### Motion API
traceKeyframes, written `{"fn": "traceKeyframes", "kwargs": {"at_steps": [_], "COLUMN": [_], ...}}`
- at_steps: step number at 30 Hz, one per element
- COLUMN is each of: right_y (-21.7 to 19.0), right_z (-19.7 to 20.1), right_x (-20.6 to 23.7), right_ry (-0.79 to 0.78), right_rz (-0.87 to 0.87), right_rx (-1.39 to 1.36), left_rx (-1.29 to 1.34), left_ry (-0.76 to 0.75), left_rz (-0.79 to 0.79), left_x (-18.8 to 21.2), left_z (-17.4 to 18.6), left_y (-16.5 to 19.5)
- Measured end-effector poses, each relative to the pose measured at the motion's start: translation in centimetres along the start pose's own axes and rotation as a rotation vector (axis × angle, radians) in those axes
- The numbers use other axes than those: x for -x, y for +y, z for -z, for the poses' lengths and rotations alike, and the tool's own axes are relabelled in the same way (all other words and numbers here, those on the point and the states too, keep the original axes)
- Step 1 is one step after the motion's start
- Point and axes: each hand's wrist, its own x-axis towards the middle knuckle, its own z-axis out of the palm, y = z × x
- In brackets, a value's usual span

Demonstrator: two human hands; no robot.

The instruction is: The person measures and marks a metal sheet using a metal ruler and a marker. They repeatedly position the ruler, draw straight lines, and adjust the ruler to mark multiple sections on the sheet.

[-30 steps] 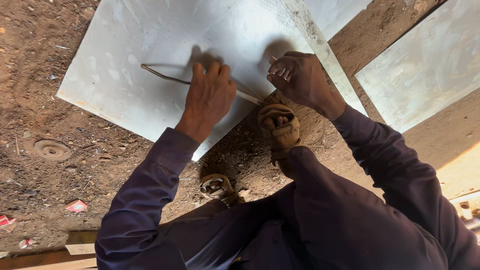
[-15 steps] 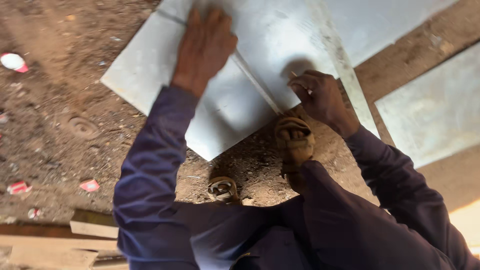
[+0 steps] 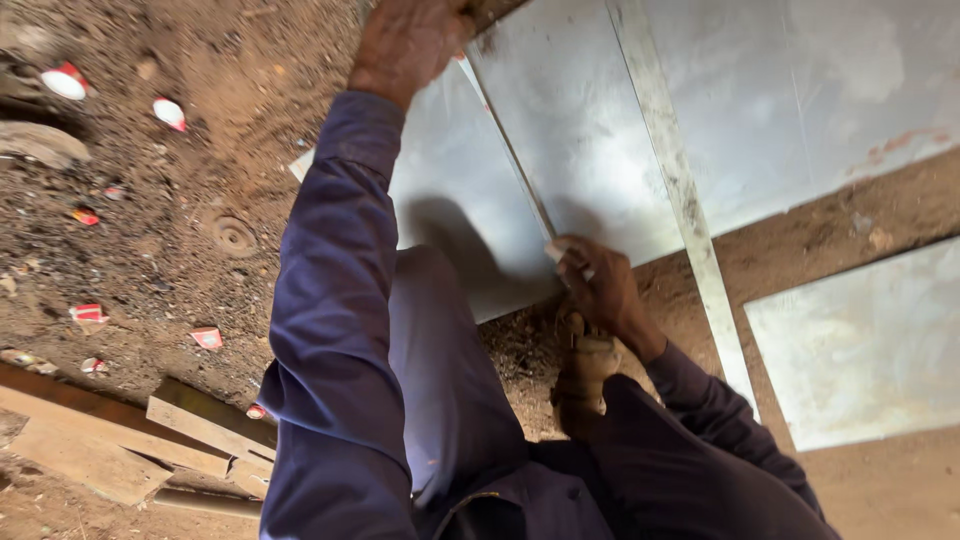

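A: Rod point(image 3: 510, 150) position?
B: Thin metal rod lies flat across grey sheet point(image 3: 580, 130), far edge to near edge. Right hand point(image 3: 600, 285) fingers curled shut on its near end. Left hand point(image 3: 410, 40) at far edge; can't tell if it's gripping.
A: Litter?
B: Red-and-white wrapper scraps point(image 3: 90, 315) on dirt beyond sheet's left edge; wood planks point(image 3: 120, 440) in near-left corner.

A single head-worn camera looked steeply down, close over the person's arms and knees. It faced pale sheets point(image 3: 800, 90) lying on dirt ground point(image 3: 180, 270).
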Motion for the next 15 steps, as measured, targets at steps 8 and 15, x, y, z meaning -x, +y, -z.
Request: {"fn": "traceKeyframes", "kwargs": {"at_steps": [8, 15], "right_y": [-1.2, -3.4], "right_z": [-0.4, -4.3], "right_x": [-3.5, -12.0], "right_ry": [-0.003, 0.107], "right_rz": [0.016, 0.124], "right_rx": [-0.052, 0.054], "left_rx": [-0.013, 0.11], "left_ry": [-0.003, 0.087], "left_rz": [-0.186, -0.167], "left_x": [-0.9, -1.3], "left_z": [1.1, -1.1], "left_y": [-1.6, -3.2]}}
